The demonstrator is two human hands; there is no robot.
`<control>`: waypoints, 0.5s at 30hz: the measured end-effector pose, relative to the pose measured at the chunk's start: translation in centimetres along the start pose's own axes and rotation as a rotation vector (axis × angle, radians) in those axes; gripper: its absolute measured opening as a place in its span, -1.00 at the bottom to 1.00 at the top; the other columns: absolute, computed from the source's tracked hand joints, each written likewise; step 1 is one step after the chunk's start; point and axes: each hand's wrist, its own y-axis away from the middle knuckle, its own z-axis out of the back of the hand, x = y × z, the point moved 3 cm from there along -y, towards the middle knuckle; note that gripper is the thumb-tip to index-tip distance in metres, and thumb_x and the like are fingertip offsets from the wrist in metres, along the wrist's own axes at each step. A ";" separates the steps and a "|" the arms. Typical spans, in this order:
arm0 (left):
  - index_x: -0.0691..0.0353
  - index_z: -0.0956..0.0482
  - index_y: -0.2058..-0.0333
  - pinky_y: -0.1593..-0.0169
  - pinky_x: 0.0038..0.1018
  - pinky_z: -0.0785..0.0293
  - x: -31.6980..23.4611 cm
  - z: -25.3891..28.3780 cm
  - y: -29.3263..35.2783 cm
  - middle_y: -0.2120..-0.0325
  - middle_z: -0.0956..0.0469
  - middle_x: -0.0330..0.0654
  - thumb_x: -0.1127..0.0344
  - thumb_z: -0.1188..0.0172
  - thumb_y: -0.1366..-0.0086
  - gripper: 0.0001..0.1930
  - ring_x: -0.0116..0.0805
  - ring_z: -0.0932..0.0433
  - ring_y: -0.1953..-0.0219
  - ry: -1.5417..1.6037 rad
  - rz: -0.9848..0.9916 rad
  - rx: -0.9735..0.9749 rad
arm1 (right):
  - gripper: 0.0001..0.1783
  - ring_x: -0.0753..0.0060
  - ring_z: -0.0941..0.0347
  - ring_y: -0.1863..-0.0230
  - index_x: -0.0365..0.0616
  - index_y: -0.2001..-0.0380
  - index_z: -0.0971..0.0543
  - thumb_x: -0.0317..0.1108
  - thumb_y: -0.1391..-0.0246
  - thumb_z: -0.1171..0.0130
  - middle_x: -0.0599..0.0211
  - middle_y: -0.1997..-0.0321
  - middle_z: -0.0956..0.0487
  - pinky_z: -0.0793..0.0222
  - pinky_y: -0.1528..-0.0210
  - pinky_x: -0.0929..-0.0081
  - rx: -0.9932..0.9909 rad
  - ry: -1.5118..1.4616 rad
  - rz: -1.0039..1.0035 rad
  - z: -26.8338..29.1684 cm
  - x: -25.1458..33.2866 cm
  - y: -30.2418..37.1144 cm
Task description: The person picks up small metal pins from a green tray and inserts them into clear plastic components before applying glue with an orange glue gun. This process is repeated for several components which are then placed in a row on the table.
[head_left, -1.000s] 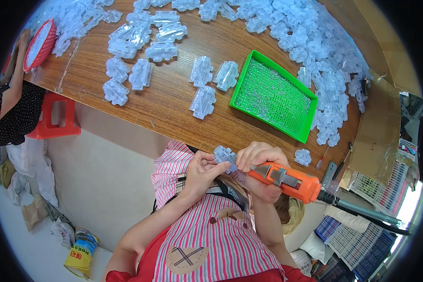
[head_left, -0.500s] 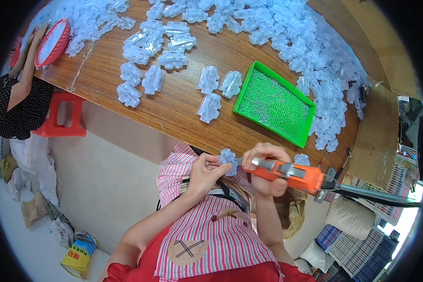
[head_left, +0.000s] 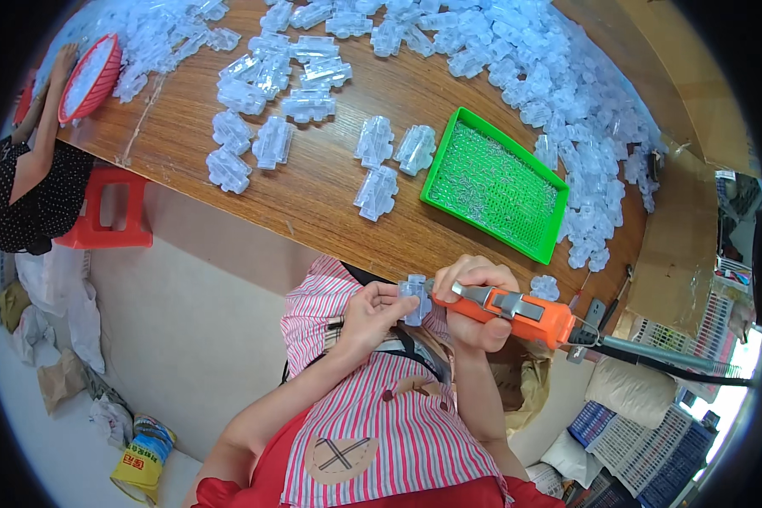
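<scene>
My left hand (head_left: 372, 317) pinches a clear plastic part (head_left: 414, 300) with notched sides, just off the table's near edge. Closed round an orange electric screwdriver (head_left: 529, 316) is my right hand (head_left: 476, 296); a grey cable trails from the tool to the right. The screwdriver's tip end meets the right side of the clear part; my fingers hide the exact contact. Beyond my hands a green perforated tray (head_left: 493, 229) holds many small metal screws. Left of the tray lie several loose clear parts (head_left: 376, 193).
Big heaps of clear parts (head_left: 559, 93) cover the wooden table's (head_left: 313, 220) far and right sides. At the far left a person's arm (head_left: 38, 161) reaches beside a red basket (head_left: 93, 80). A red stool (head_left: 114, 207) stands below. Cardboard (head_left: 669, 254) borders the right side.
The clear part has turned a little in my left fingers and now stands more upright. The screwdriver has rolled slightly and its rear end has shifted left. The other person's hand has moved slightly.
</scene>
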 end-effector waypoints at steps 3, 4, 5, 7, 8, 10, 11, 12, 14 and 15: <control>0.38 -0.43 0.23 0.25 -0.61 -0.50 -0.1 -0.1 -0.1 0.38 -0.54 -0.16 0.39 -0.37 -0.08 -0.66 -0.53 -0.53 0.37 0.039 -0.003 -0.001 | -0.20 0.42 -0.32 0.60 -0.27 0.39 -0.36 0.41 0.08 -0.08 0.30 0.61 -0.37 -0.30 0.58 0.50 0.042 0.022 0.025 -0.2 -0.3 0.0; 0.38 -0.43 0.23 0.25 -0.61 -0.50 0.0 0.1 -0.2 0.38 -0.54 -0.16 0.40 -0.37 -0.08 -0.66 -0.53 -0.53 0.37 0.049 -0.024 0.006 | -0.21 0.42 -0.32 0.60 -0.25 0.40 -0.36 0.41 0.09 -0.09 0.30 0.61 -0.37 -0.29 0.55 0.50 0.057 0.047 0.015 -0.6 -0.2 -0.1; 0.38 -0.43 0.24 0.25 -0.61 -0.51 0.0 0.2 -0.3 0.38 -0.54 -0.15 0.41 -0.37 -0.08 -0.67 -0.52 -0.53 0.38 0.058 -0.046 0.014 | -0.21 0.42 -0.32 0.60 -0.25 0.40 -0.36 0.41 0.09 -0.09 0.30 0.61 -0.37 -0.29 0.55 0.50 0.059 0.043 0.011 -0.6 -0.3 -0.1; 0.38 -0.43 0.25 0.27 -0.62 -0.51 0.0 0.0 -0.6 0.41 -0.54 -0.15 0.42 -0.37 -0.07 -0.67 -0.52 -0.53 0.40 0.053 -0.086 0.033 | -0.25 0.40 -0.32 0.58 -0.25 0.40 -0.36 0.37 0.06 -0.11 0.29 0.61 -0.38 -0.28 0.55 0.49 0.106 0.087 0.033 -0.7 -0.3 -0.4; 0.37 -0.44 0.26 0.29 -0.61 -0.51 -0.2 -0.1 -0.6 0.42 -0.54 -0.17 0.42 -0.37 -0.07 -0.68 -0.52 -0.54 0.42 0.032 -0.094 0.025 | -0.29 0.40 -0.32 0.58 -0.25 0.40 -0.37 0.32 0.04 -0.13 0.28 0.61 -0.37 -0.27 0.55 0.48 0.109 0.075 0.013 -0.7 -0.3 -0.4; 0.37 -0.45 0.27 0.29 -0.62 -0.51 0.4 0.2 -0.6 0.43 -0.55 -0.18 0.42 -0.37 -0.07 -0.69 -0.53 -0.53 0.42 0.054 -0.120 0.035 | -0.39 0.37 -0.33 0.57 -0.26 0.38 -0.39 0.17 0.02 -0.22 0.26 0.60 -0.38 -0.24 0.55 0.47 0.142 0.021 -0.005 -0.7 -0.4 -0.2; 0.37 -0.45 0.27 0.30 -0.60 -0.51 0.3 0.3 -0.6 0.43 -0.55 -0.19 0.43 -0.37 -0.07 -0.70 -0.53 -0.53 0.42 0.030 -0.120 0.043 | -0.39 0.37 -0.33 0.56 -0.27 0.37 -0.40 0.15 0.05 -0.25 0.26 0.60 -0.38 -0.24 0.55 0.47 0.147 0.038 0.030 -0.7 -0.1 -0.2; 0.36 -0.45 0.27 0.30 -0.59 -0.51 0.2 -0.1 -0.1 0.42 -0.55 -0.19 0.43 -0.37 -0.07 -0.70 -0.54 -0.53 0.42 0.069 -0.084 0.051 | -0.38 0.38 -0.33 0.56 -0.27 0.37 -0.41 0.14 0.08 -0.29 0.25 0.60 -0.38 -0.24 0.55 0.47 0.152 0.056 0.067 -0.7 0.2 -0.2; 0.38 -0.46 0.26 0.28 -0.58 -0.51 0.6 -0.1 0.1 0.40 -0.56 -0.18 0.38 -0.38 -0.07 -0.67 -0.52 -0.53 0.40 0.065 -0.092 0.043 | -0.31 0.40 -0.33 0.56 -0.29 0.38 -0.42 0.21 0.17 -0.32 0.28 0.59 -0.38 -0.26 0.56 0.49 0.087 0.002 -0.011 0.0 -0.8 0.8; 0.40 -0.46 0.26 0.28 -0.59 -0.51 0.4 0.5 -0.1 0.40 -0.56 -0.17 0.34 -0.38 -0.08 -0.65 -0.52 -0.54 0.40 -0.052 -0.082 0.040 | -0.28 0.43 -0.32 0.58 -0.29 0.37 -0.42 0.24 0.18 -0.32 0.29 0.59 -0.38 -0.27 0.57 0.50 0.090 0.028 0.017 0.0 -1.1 0.8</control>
